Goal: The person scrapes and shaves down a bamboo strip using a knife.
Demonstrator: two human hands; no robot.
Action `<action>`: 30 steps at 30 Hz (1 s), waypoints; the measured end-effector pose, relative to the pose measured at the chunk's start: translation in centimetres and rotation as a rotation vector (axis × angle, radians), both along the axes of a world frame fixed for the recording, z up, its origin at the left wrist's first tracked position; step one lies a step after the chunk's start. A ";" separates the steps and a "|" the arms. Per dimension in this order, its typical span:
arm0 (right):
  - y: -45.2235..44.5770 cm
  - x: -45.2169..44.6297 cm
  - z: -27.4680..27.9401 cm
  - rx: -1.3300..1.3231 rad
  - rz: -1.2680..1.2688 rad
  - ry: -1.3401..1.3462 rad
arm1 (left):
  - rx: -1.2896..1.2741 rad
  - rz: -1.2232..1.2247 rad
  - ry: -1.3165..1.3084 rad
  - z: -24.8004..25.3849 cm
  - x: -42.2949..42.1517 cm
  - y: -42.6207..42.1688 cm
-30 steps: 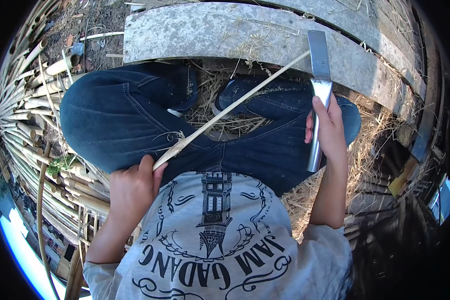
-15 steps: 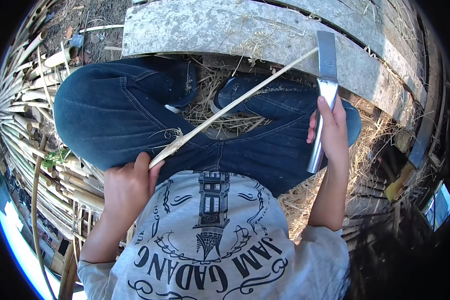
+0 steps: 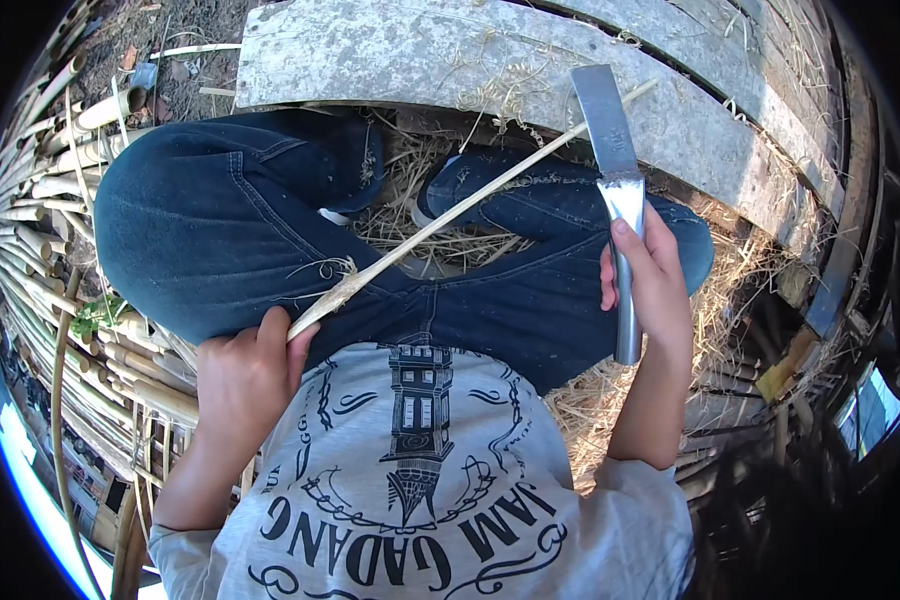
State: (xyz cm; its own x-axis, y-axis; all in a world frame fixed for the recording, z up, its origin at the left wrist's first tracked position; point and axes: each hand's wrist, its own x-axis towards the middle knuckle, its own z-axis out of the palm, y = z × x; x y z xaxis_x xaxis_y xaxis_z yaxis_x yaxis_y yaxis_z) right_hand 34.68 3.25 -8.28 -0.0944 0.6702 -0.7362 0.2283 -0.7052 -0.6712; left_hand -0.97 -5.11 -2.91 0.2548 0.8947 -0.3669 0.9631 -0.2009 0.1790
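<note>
Short of the weathered planks point(image 3: 390, 55), your left hand point(image 3: 245, 375) pinches the thick end of the pale strip point(image 3: 470, 200); its thin end lies over the planks. Your right hand point(image 3: 650, 275), also short of the planks, grips the handle of the metal tool point(image 3: 625, 200), blade over them. Change: half a second ago the blade stood at the strip's tip; now it crosses further in, tip visible beyond. Judged: blade lined up with the shaft; contact unclear.
</note>
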 end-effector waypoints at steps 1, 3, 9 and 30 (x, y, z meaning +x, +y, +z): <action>0.0 -0.5 -0.7 0.059 -0.086 -0.118 | -0.007 0.006 0.005 0.0 0.0 0.0; -0.8 -1.9 -0.6 0.046 -0.079 -0.050 | -0.013 0.028 0.008 0.0 0.1 -0.3; -0.6 -1.8 0.6 0.031 -0.003 -0.056 | -0.040 0.044 0.001 0.0 0.0 -0.2; -4.2 -5.5 1.2 0.030 -0.009 0.027 | 0.032 0.009 0.022 -0.2 0.0 -0.5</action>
State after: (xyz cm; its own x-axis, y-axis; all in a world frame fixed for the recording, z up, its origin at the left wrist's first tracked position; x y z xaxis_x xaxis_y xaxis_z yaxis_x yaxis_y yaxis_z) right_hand 29.22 -0.95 -7.07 -0.1082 0.6926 -0.7131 0.2034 -0.6868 -0.6979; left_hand -1.01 -5.62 -3.12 0.2386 0.9084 -0.3434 0.9686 -0.1974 0.1509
